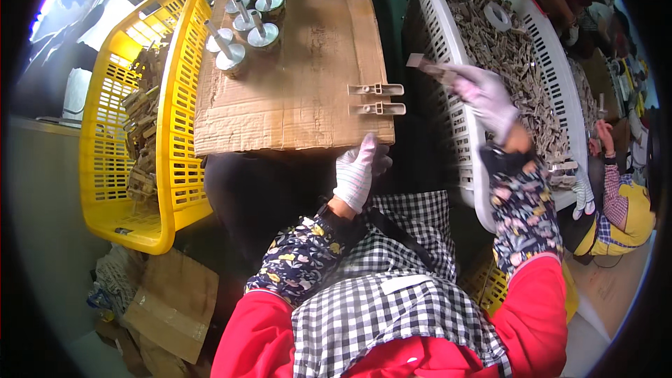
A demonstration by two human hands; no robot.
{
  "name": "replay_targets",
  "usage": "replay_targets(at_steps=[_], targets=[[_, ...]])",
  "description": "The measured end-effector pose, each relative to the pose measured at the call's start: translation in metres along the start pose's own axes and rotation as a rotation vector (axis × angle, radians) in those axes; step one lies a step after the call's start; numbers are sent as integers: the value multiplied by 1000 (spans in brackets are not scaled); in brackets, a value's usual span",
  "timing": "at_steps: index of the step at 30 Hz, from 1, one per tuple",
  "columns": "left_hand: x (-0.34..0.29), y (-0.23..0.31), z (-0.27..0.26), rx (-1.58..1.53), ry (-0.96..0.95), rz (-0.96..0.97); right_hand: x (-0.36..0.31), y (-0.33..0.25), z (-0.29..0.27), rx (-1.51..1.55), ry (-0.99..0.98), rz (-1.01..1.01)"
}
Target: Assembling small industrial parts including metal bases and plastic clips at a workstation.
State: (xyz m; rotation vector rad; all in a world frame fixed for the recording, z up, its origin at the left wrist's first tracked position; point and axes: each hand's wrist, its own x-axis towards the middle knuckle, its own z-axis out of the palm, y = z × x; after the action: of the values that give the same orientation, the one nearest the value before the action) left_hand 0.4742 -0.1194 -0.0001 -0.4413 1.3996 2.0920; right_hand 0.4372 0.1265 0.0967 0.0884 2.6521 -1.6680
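Head view shows me a small brown-grey plastic piece (435,70), somewhat blurred, which lies in the fingertips of my right hand (486,98). This gloved hand is closed around one end of it, and the other end points out to the left, past the fingers. I think I hold it by the end so that most of its length remains free.

The piece is in the air, to the left of my wrist, between the white basket (483,203) and the cardboard (308,91). Under and beyond my hand, the basket holds a heap of pieces (532,91) of similar colour; probably it stands at my right side for easy reaching.

On the right edge of the cardboard, two beige pieces (376,89) lie side by side, apart from each other, perhaps to keep them orderly. My left hand (355,171) is at the near edge, its thumb up against the board; whether it grips this edge, I cannot tell.

Farther, at the upper left, stemmed discs (262,36) stand close together, maybe to leave the middle free. The yellow basket (165,203) stands beyond the left edge.
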Motion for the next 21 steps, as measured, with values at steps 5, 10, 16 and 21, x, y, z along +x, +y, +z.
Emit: replay_targets(at_steps=[5,10,16,21], targets=[[-3,3,6,-22,28,-1,73,28,60,207,-86,290],[0,0,0,95,-22,14,91,50,71,249,-113,309],[-3,0,2,26,20,23,95,47,73,233,-120,364],[-3,0,-1,97,0,12,97,45,74,204,-131,361]])
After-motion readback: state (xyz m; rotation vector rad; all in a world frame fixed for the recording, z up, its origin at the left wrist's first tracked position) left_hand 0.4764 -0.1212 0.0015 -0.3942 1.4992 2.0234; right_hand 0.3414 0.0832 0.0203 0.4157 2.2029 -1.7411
